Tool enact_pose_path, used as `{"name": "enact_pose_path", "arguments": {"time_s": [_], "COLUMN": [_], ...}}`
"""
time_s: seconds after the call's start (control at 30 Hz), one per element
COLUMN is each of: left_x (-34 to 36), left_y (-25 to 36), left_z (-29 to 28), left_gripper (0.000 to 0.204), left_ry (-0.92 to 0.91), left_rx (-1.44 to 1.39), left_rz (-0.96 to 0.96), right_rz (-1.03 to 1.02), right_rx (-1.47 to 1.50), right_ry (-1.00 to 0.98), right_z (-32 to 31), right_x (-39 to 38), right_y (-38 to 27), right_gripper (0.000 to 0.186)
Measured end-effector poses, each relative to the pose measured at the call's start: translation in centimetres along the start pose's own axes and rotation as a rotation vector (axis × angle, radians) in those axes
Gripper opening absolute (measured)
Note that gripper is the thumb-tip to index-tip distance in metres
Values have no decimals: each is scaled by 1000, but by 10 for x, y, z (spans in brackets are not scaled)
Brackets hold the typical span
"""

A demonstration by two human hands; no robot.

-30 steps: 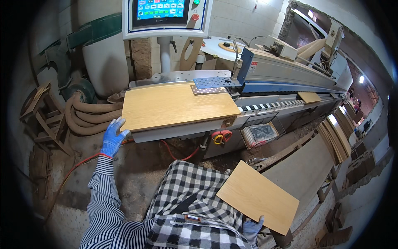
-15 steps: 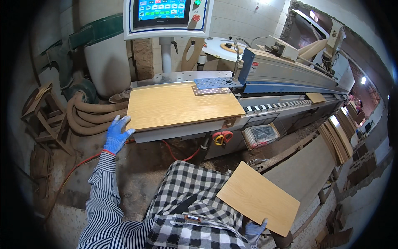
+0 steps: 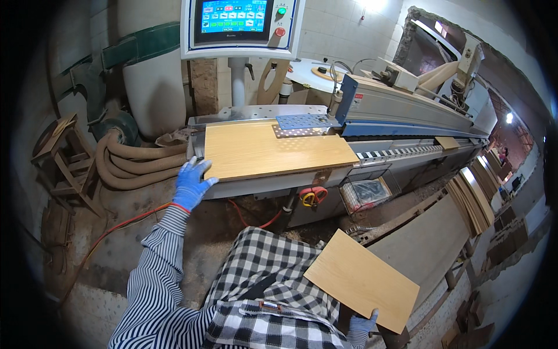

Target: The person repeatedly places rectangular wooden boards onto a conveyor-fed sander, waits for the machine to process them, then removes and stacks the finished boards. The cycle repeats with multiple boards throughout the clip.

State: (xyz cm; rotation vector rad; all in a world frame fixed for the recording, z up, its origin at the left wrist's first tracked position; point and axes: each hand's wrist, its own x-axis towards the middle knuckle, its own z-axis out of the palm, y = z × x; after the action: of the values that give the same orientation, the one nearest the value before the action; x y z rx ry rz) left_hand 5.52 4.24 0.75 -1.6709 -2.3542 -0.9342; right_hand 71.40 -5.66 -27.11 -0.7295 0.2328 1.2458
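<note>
A long light-wood board [image 3: 270,150] lies on the machine bed, its right part reaching a blue perforated plate [image 3: 305,120]. My gloved left hand [image 3: 192,183] rests against the board's left end, fingers spread. Down at the lower right, my gloved right hand [image 3: 363,326] grips the near edge of a smaller wood board [image 3: 363,270], thumb on top and the other fingers partly hidden beneath. The checked apron on my body is beside that board.
A control screen [image 3: 231,22] stands above. Hoses [image 3: 110,166] and a wooden stool [image 3: 67,163] are at left. Scissors [image 3: 313,196] hang below the bed, beside a wire basket [image 3: 366,192]. Stacked boards [image 3: 468,203] and a machine beam [image 3: 407,113] extend rightward.
The long board has slid to the right along the bed, with my left hand following at its end. The smaller board in my right hand has moved very little.
</note>
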Motion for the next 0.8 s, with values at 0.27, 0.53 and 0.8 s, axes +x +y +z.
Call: {"name": "enact_pose_path", "arguments": {"time_s": [0.27, 0.53, 0.8], "left_x": [27, 38, -10], "left_y": [40, 58, 47], "left_z": [51, 53, 21], "left_gripper": [58, 63, 66], "left_ry": [-36, -201, -226], "left_rx": [-39, -133, -819], "left_rz": [131, 119, 114], "right_rz": [-26, -52, -21], "right_rx": [-118, -344, -503], "right_ry": [-117, -282, -611], "right_z": [22, 67, 200], "right_x": [-22, -53, -85], "right_y": [-19, -10, 49], "right_gripper": [45, 37, 30]}}
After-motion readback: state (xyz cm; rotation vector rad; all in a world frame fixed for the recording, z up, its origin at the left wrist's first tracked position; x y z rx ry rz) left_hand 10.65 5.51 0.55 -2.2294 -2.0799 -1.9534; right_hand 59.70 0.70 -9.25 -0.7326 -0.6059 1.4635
